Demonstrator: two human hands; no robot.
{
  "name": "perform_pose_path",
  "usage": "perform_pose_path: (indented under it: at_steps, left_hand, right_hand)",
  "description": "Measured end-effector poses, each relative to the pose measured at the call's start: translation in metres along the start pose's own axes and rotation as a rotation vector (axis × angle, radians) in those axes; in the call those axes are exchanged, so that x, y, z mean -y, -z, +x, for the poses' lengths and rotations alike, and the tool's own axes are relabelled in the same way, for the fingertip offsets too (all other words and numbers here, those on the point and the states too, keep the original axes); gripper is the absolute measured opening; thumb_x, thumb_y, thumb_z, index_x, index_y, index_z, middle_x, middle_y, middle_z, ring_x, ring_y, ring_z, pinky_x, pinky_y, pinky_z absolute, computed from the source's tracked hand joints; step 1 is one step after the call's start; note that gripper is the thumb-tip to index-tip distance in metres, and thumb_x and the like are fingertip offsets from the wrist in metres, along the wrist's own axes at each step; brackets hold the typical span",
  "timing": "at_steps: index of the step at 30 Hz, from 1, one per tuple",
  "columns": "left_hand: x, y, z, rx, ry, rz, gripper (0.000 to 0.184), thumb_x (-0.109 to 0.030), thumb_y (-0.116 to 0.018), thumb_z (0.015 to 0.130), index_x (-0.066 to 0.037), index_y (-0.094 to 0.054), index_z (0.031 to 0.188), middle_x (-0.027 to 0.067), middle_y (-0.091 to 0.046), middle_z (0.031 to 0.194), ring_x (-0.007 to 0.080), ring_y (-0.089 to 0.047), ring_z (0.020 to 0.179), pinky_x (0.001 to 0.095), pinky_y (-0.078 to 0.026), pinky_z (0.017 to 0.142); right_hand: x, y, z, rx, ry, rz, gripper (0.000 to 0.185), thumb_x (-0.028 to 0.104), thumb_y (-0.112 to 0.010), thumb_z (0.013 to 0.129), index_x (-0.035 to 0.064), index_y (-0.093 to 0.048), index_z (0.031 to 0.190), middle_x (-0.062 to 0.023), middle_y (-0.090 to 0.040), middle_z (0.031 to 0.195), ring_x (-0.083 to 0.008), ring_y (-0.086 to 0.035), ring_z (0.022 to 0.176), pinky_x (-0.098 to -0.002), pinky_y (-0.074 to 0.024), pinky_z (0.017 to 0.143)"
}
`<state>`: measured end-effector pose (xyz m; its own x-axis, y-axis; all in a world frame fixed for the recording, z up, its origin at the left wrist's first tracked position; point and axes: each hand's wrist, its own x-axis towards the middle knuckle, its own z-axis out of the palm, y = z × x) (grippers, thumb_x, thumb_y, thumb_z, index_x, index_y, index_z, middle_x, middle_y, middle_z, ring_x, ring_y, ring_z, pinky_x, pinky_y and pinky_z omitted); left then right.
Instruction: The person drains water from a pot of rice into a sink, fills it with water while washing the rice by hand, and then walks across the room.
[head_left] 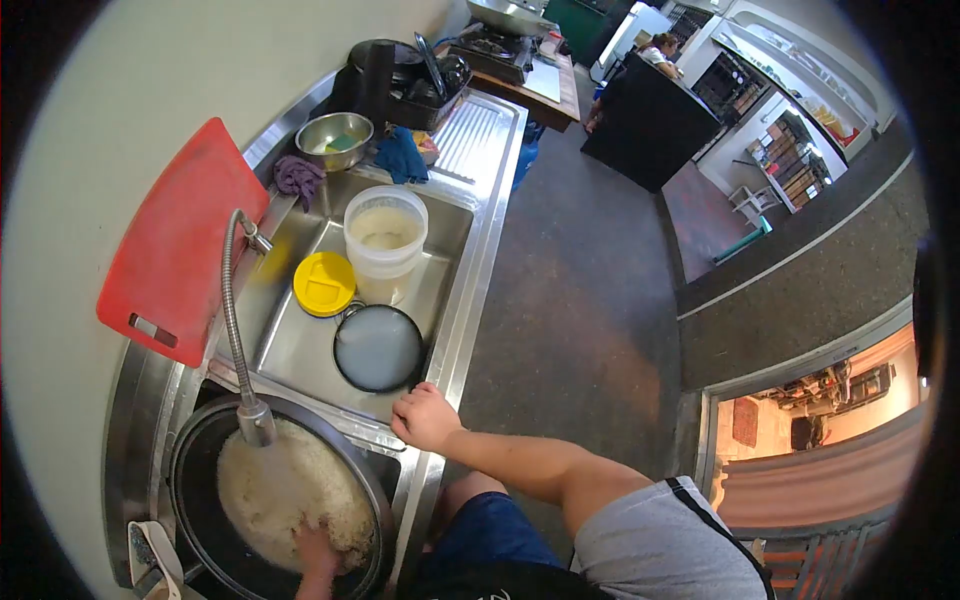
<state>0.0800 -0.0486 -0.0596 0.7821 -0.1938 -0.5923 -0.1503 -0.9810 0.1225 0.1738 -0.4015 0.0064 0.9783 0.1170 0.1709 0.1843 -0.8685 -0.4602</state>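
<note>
My left hand [314, 545] reaches down into a large dark pot [180, 470], its fingers sunk in white rice [290, 480] and cloudy water, so their pose is hidden. A flexible tap [257, 422] hangs over the pot, its nozzle above the rice. With fingers curled, my right hand [425, 416] grips the sink's steel edge [452, 385]. Close to it in the sink basin is a round dark-rimmed pan [378, 348] of cloudy liquid. Behind that stand a translucent plastic tub [385, 245] with pale liquid and a yellow lid [324, 284].
A red cutting board [185, 245] leans on the wall to the left. Beyond the basin are a steel bowl [335, 140], a purple cloth [298, 178], a blue cloth [402, 155] and a rack of dark cookware [410, 85]. Far off, a person [658, 52] is by a black counter [650, 125].
</note>
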Motion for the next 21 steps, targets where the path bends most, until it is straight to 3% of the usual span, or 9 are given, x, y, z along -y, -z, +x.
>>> perform_pose_path:
  at_steps: [3, 5, 7, 10, 12, 16, 18, 21]
  left_hand:
    - [0.021, 0.036, 0.011, 0.099, 0.209, -0.185, 0.089, -0.030, -0.085, 0.053, -0.012, -0.048, 0.132, 0.0205, -0.030, 0.146, 0.0420, -0.037, 0.127, 0.0484, -0.038, 0.102]
    - [0.087, -0.025, 0.060, -0.083, 0.148, -0.258, 0.092, -0.030, -0.085, 0.053, -0.010, -0.046, 0.133, 0.0220, -0.034, 0.142, 0.0399, -0.042, 0.123, 0.0445, -0.039, 0.102]
    - [0.084, -0.001, 0.082, -0.004, 0.407, -0.225, 0.094, -0.029, -0.085, 0.053, -0.007, -0.043, 0.134, 0.0220, -0.039, 0.138, 0.0389, -0.046, 0.120, 0.0455, -0.040, 0.100]
    - [0.105, -0.054, 0.130, -0.175, 0.545, -0.360, 0.094, -0.029, -0.084, 0.054, -0.005, -0.042, 0.134, 0.0214, -0.039, 0.139, 0.0391, -0.040, 0.125, 0.0463, -0.039, 0.101]
    - [0.041, -0.005, 0.095, -0.078, 0.569, -0.280, 0.092, -0.031, -0.083, 0.056, -0.004, -0.042, 0.133, 0.0216, -0.036, 0.142, 0.0398, -0.034, 0.129, 0.0465, -0.038, 0.102]
    - [0.010, -0.031, 0.058, 0.032, 0.192, 0.145, 0.094, -0.037, -0.084, 0.054, -0.005, -0.043, 0.133, 0.0226, -0.026, 0.147, 0.0416, -0.026, 0.134, 0.0460, -0.036, 0.104]
    - [-0.001, -0.013, 0.013, -0.010, -0.002, 0.164, 0.095, -0.038, -0.084, 0.054, -0.005, -0.044, 0.133, 0.0224, -0.025, 0.148, 0.0421, -0.027, 0.133, 0.0459, -0.036, 0.104]
    - [0.025, 0.027, -0.006, 0.024, -0.069, -0.135, 0.092, -0.038, -0.084, 0.053, -0.006, -0.047, 0.132, 0.0220, -0.028, 0.147, 0.0409, -0.034, 0.130, 0.0463, -0.035, 0.104]
  right_hand:
    - [0.000, 0.000, 0.000, 0.015, -0.009, -0.007, 0.016, 0.019, -0.055, 0.077, 0.0066, -0.059, 0.068, -0.0091, -0.061, 0.070, -0.0268, -0.060, 0.076, -0.0403, -0.0404, 0.088]
    - [-0.001, -0.002, 0.000, 0.038, -0.015, -0.027, 0.017, 0.020, -0.055, 0.077, 0.0066, -0.060, 0.068, -0.0092, -0.061, 0.071, -0.0267, -0.060, 0.078, -0.0404, -0.0403, 0.088]
    - [-0.004, -0.007, 0.002, -0.027, 0.014, -0.025, 0.016, 0.018, -0.056, 0.077, 0.0068, -0.059, 0.067, -0.0092, -0.059, 0.067, -0.0273, -0.059, 0.072, -0.0400, -0.0411, 0.087]
    - [-0.004, -0.008, -0.001, -0.055, 0.020, -0.020, 0.015, 0.018, -0.056, 0.077, 0.0068, -0.059, 0.066, -0.0092, -0.058, 0.066, -0.0275, -0.058, 0.069, -0.0398, -0.0415, 0.087]
    - [-0.003, -0.006, 0.001, -0.043, 0.012, -0.014, 0.015, 0.018, -0.056, 0.077, 0.0067, -0.059, 0.067, -0.0092, -0.059, 0.066, -0.0273, -0.058, 0.070, -0.0399, -0.0414, 0.087]
    - [-0.002, -0.006, 0.001, -0.012, -0.005, -0.012, 0.015, 0.019, -0.056, 0.077, 0.0067, -0.059, 0.068, -0.0092, -0.060, 0.068, -0.0267, -0.059, 0.072, -0.0405, -0.0413, 0.087]
    - [-0.003, -0.006, -0.001, -0.018, -0.003, -0.011, 0.015, 0.019, -0.056, 0.077, 0.0068, -0.059, 0.068, -0.0091, -0.060, 0.068, -0.0264, -0.059, 0.072, -0.0407, -0.0414, 0.087]
    - [-0.003, -0.003, 0.000, -0.040, -0.002, -0.002, 0.015, 0.019, -0.056, 0.077, 0.0068, -0.059, 0.068, -0.0090, -0.060, 0.069, -0.0263, -0.060, 0.074, -0.0402, -0.0415, 0.087]
